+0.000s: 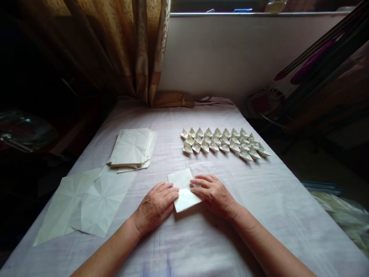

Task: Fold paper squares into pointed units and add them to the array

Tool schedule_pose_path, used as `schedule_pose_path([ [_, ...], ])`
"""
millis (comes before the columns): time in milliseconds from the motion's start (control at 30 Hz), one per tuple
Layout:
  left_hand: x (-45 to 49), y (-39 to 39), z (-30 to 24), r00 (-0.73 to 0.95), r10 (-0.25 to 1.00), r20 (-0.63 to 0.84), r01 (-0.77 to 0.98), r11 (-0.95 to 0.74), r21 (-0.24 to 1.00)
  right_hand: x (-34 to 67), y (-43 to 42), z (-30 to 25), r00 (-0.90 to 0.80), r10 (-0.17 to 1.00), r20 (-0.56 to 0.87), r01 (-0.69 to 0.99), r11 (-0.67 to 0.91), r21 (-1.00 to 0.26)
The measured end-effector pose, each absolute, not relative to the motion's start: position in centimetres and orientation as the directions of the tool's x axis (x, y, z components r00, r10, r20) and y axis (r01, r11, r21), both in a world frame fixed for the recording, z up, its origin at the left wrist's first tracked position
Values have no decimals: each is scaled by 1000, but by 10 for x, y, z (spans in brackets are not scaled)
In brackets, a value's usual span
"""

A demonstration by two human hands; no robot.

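A small folded piece of white paper (183, 189) lies on the cloth-covered table (219, 231) in front of me. My left hand (157, 204) rests flat against its left edge, fingers stretched out and pressing along the crease. My right hand (212, 192) lies flat on its right side, fingers extended toward the left hand. Neither hand lifts the paper.
A stack of creased paper sheets (133, 148) sits at the left middle. Two large unfolded creased sheets (86, 202) lie at the near left. Several small folded paper boats (223, 143) stand in rows at the right middle. A curtain (129, 50) and a wall stand behind.
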State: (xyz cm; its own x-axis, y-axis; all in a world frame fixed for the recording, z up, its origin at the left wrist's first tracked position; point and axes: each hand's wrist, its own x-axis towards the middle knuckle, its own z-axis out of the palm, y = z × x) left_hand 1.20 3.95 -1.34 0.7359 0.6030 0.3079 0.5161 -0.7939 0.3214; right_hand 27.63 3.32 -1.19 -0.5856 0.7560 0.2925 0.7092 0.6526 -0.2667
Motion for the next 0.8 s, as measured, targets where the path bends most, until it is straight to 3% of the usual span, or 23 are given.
schedule_pose_path([
  [100, 14, 36, -10, 713, 597, 368, 525, -803, 283, 278, 32, -13, -578, 776, 254, 709, 631, -315],
  [200, 17, 34, -9, 650, 633, 420, 537, -774, 335, 278, 35, -12, -554, 788, 269, 686, 615, -388],
  [333, 20, 33, -8, 558, 743, 369, 584, -668, 462, 273, 43, -7, -482, 836, 260, 657, 542, -524],
  [433, 24, 36, -10, 439, 833, 337, 686, -553, 473, 263, 49, -7, -340, 913, 227, 687, 406, -603],
  [600, 27, 41, -17, 375, 860, 346, 771, -496, 399, 242, 49, -18, -48, 966, 253, 759, 200, -620],
  [800, 32, 42, -15, 458, 810, 366, 791, -559, 247, 232, 45, -24, -5, 940, 342, 812, 203, -547],
])
